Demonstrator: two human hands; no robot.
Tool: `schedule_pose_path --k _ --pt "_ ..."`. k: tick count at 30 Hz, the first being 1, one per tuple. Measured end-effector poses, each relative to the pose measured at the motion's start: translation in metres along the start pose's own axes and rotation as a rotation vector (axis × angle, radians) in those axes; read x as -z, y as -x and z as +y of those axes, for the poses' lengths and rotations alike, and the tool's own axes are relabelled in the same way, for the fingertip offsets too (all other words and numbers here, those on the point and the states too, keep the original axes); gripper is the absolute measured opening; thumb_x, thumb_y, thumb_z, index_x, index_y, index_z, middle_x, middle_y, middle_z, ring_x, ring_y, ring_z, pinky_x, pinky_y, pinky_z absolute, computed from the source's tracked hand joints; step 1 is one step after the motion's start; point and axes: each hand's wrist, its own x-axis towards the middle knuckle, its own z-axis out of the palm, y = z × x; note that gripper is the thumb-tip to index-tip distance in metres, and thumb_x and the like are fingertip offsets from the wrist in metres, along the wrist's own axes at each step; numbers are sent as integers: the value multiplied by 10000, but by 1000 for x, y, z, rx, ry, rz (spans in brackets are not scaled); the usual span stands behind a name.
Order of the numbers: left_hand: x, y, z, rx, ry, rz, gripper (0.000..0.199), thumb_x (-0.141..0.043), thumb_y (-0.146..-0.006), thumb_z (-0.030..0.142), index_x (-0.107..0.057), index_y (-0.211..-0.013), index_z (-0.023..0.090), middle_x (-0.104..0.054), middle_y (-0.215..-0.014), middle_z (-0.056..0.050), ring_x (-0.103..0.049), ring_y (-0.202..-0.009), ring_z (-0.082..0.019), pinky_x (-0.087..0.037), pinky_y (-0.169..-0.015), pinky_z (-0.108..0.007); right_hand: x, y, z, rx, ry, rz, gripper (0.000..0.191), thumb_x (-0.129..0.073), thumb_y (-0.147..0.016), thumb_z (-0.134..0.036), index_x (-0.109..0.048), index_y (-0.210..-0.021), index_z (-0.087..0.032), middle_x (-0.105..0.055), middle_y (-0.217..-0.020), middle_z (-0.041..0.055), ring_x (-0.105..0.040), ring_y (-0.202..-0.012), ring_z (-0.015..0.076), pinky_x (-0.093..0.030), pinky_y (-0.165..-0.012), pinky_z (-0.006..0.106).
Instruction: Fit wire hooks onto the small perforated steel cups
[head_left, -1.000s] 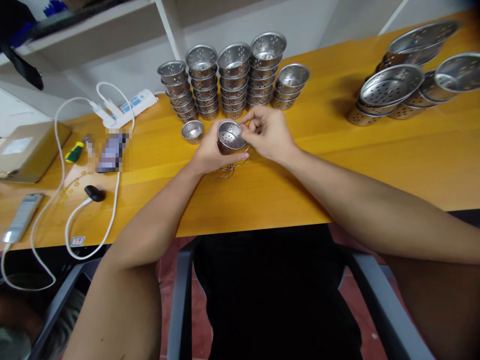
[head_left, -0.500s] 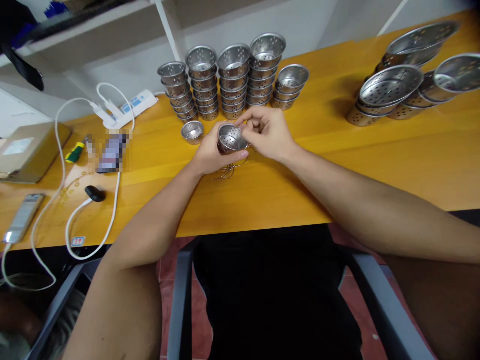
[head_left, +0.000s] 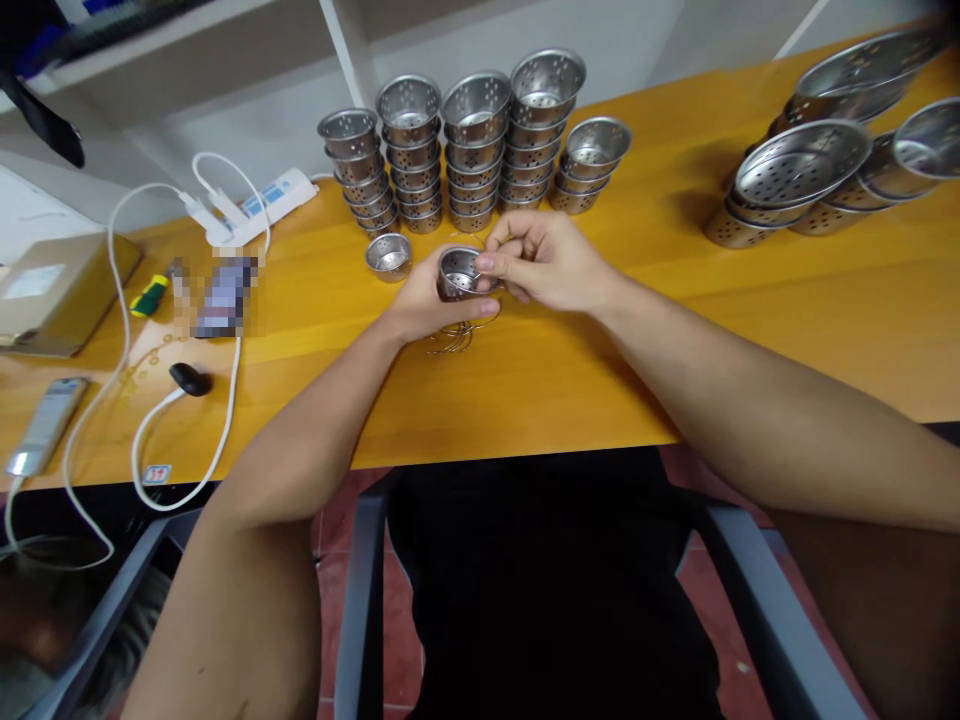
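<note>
My left hand (head_left: 424, 300) is wrapped round a small perforated metal cup (head_left: 459, 272), its open top facing up, above the table. My right hand (head_left: 540, 258) is pinched at the cup's right rim, with a thin wire piece partly visible between its fingers. Several thin wire pieces (head_left: 452, 338) lie on the table just below the cup. To the left of my left hand a single small metal cup (head_left: 389, 258) stands on the table.
Stacks of perforated cups (head_left: 472, 150) stand behind my hands. Larger oval cups (head_left: 802, 170) are at the right. On the left are a power strip (head_left: 274, 208), white cables, a phone (head_left: 46, 428), a cardboard box (head_left: 64, 290) and a yellow-green tool (head_left: 150, 297).
My right hand has shifted slightly right, and its fingers now cover more of the held cup's right rim. The view has moved a little. My left hand keeps its hold.
</note>
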Motion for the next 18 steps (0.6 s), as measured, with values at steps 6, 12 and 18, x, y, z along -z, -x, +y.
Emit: schedule_pose_path --k 6,12,18 --pt "-1 -1 -8 -11 -97 29 971 -1047 -866 876 -694 -1505 235 -840 -1418 -135 -855 -1315 -340 -699 -1270 -598 1 -1 10 32 60 55 853 -1023 -761 -1054 -681 -931 -292 -720 -698 9 -476 -492 147 -328 -449 336" --pt "-1 -1 -6 -3 -137 58 934 -1067 -863 838 -722 -1471 221 -853 -1406 -134 -859 -1263 -326 -719 -1215 -559 -3 -1 9 24 81 59 862 -998 -762 -1080 -654 -909 -303 -592 -629 -28 -411 -532 150 -282 -467 342" --pt "-1 -1 -3 -5 -160 53 958 -1066 -848 871 -726 -1474 230 -860 -1399 -123 -858 -1301 -336 -702 -1249 -553 -4 1 6 5 83 60 845 -1035 -753 -1045 -668 -912 -301 -594 -669 -21 -427 -591 164 -299 -482 343"
